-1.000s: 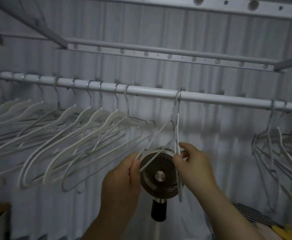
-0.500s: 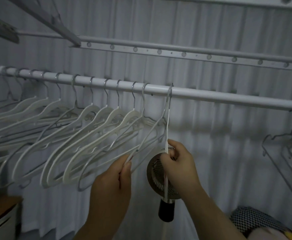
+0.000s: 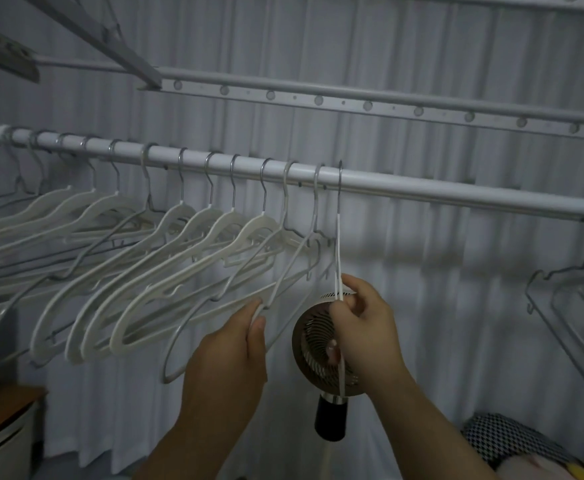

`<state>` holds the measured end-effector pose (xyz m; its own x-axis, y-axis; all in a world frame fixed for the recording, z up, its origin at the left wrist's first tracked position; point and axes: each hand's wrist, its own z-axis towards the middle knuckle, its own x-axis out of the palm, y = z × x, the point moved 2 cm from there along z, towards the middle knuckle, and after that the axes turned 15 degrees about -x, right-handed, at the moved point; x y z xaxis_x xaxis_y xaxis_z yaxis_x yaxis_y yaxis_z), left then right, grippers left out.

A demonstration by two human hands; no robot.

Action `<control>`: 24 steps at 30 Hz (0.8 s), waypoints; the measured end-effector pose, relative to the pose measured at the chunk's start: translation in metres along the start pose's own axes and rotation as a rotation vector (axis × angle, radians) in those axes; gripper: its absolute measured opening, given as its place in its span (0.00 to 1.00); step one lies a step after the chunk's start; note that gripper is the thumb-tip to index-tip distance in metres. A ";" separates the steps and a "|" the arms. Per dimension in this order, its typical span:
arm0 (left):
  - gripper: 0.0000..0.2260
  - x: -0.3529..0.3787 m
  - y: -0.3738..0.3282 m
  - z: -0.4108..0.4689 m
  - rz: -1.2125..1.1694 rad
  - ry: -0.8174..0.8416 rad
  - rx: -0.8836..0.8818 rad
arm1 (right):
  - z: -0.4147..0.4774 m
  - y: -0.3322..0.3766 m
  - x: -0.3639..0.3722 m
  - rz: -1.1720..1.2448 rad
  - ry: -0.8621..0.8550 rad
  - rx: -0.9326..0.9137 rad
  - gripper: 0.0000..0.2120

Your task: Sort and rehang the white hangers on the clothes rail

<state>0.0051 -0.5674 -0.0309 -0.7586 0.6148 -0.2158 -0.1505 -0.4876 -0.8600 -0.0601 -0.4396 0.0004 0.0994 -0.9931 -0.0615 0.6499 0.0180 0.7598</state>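
A white clothes rail (image 3: pixel 422 190) runs across the view. Several white hangers (image 3: pixel 166 271) hang packed on its left half. My right hand (image 3: pixel 363 327) pinches a thin white hanger (image 3: pixel 338 244) that hangs edge-on from the rail at the right end of that row. My left hand (image 3: pixel 235 355) pinches the lower wire of the neighbouring thin hanger (image 3: pixel 294 271), just left of the first. A second group of grey wire hangers (image 3: pixel 578 306) hangs at the far right of the rail.
A small round fan (image 3: pixel 318 351) on a dark handle stands right behind my hands. A perforated metal bar (image 3: pixel 370 102) runs above the rail. A pleated white curtain covers the back. A white box with a wooden top (image 3: pixel 3 427) sits lower left, patterned cloth (image 3: pixel 505 441) lower right.
Both hands and the thin hangers have slid left along the rail, closing up to the packed row. The view has turned left, so the right hanger group sits nearer the edge.
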 end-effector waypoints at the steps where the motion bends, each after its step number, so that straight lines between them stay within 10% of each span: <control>1: 0.16 0.001 0.000 -0.001 0.000 -0.006 -0.005 | 0.000 -0.001 -0.003 0.004 -0.010 0.006 0.20; 24: 0.16 0.012 -0.010 -0.009 0.058 0.045 0.040 | -0.009 -0.003 -0.029 -0.083 -0.055 0.022 0.18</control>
<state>0.0036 -0.5493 -0.0289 -0.7376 0.6116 -0.2862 -0.1328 -0.5470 -0.8265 -0.0580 -0.4096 -0.0064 0.0036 -0.9960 -0.0897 0.6376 -0.0669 0.7675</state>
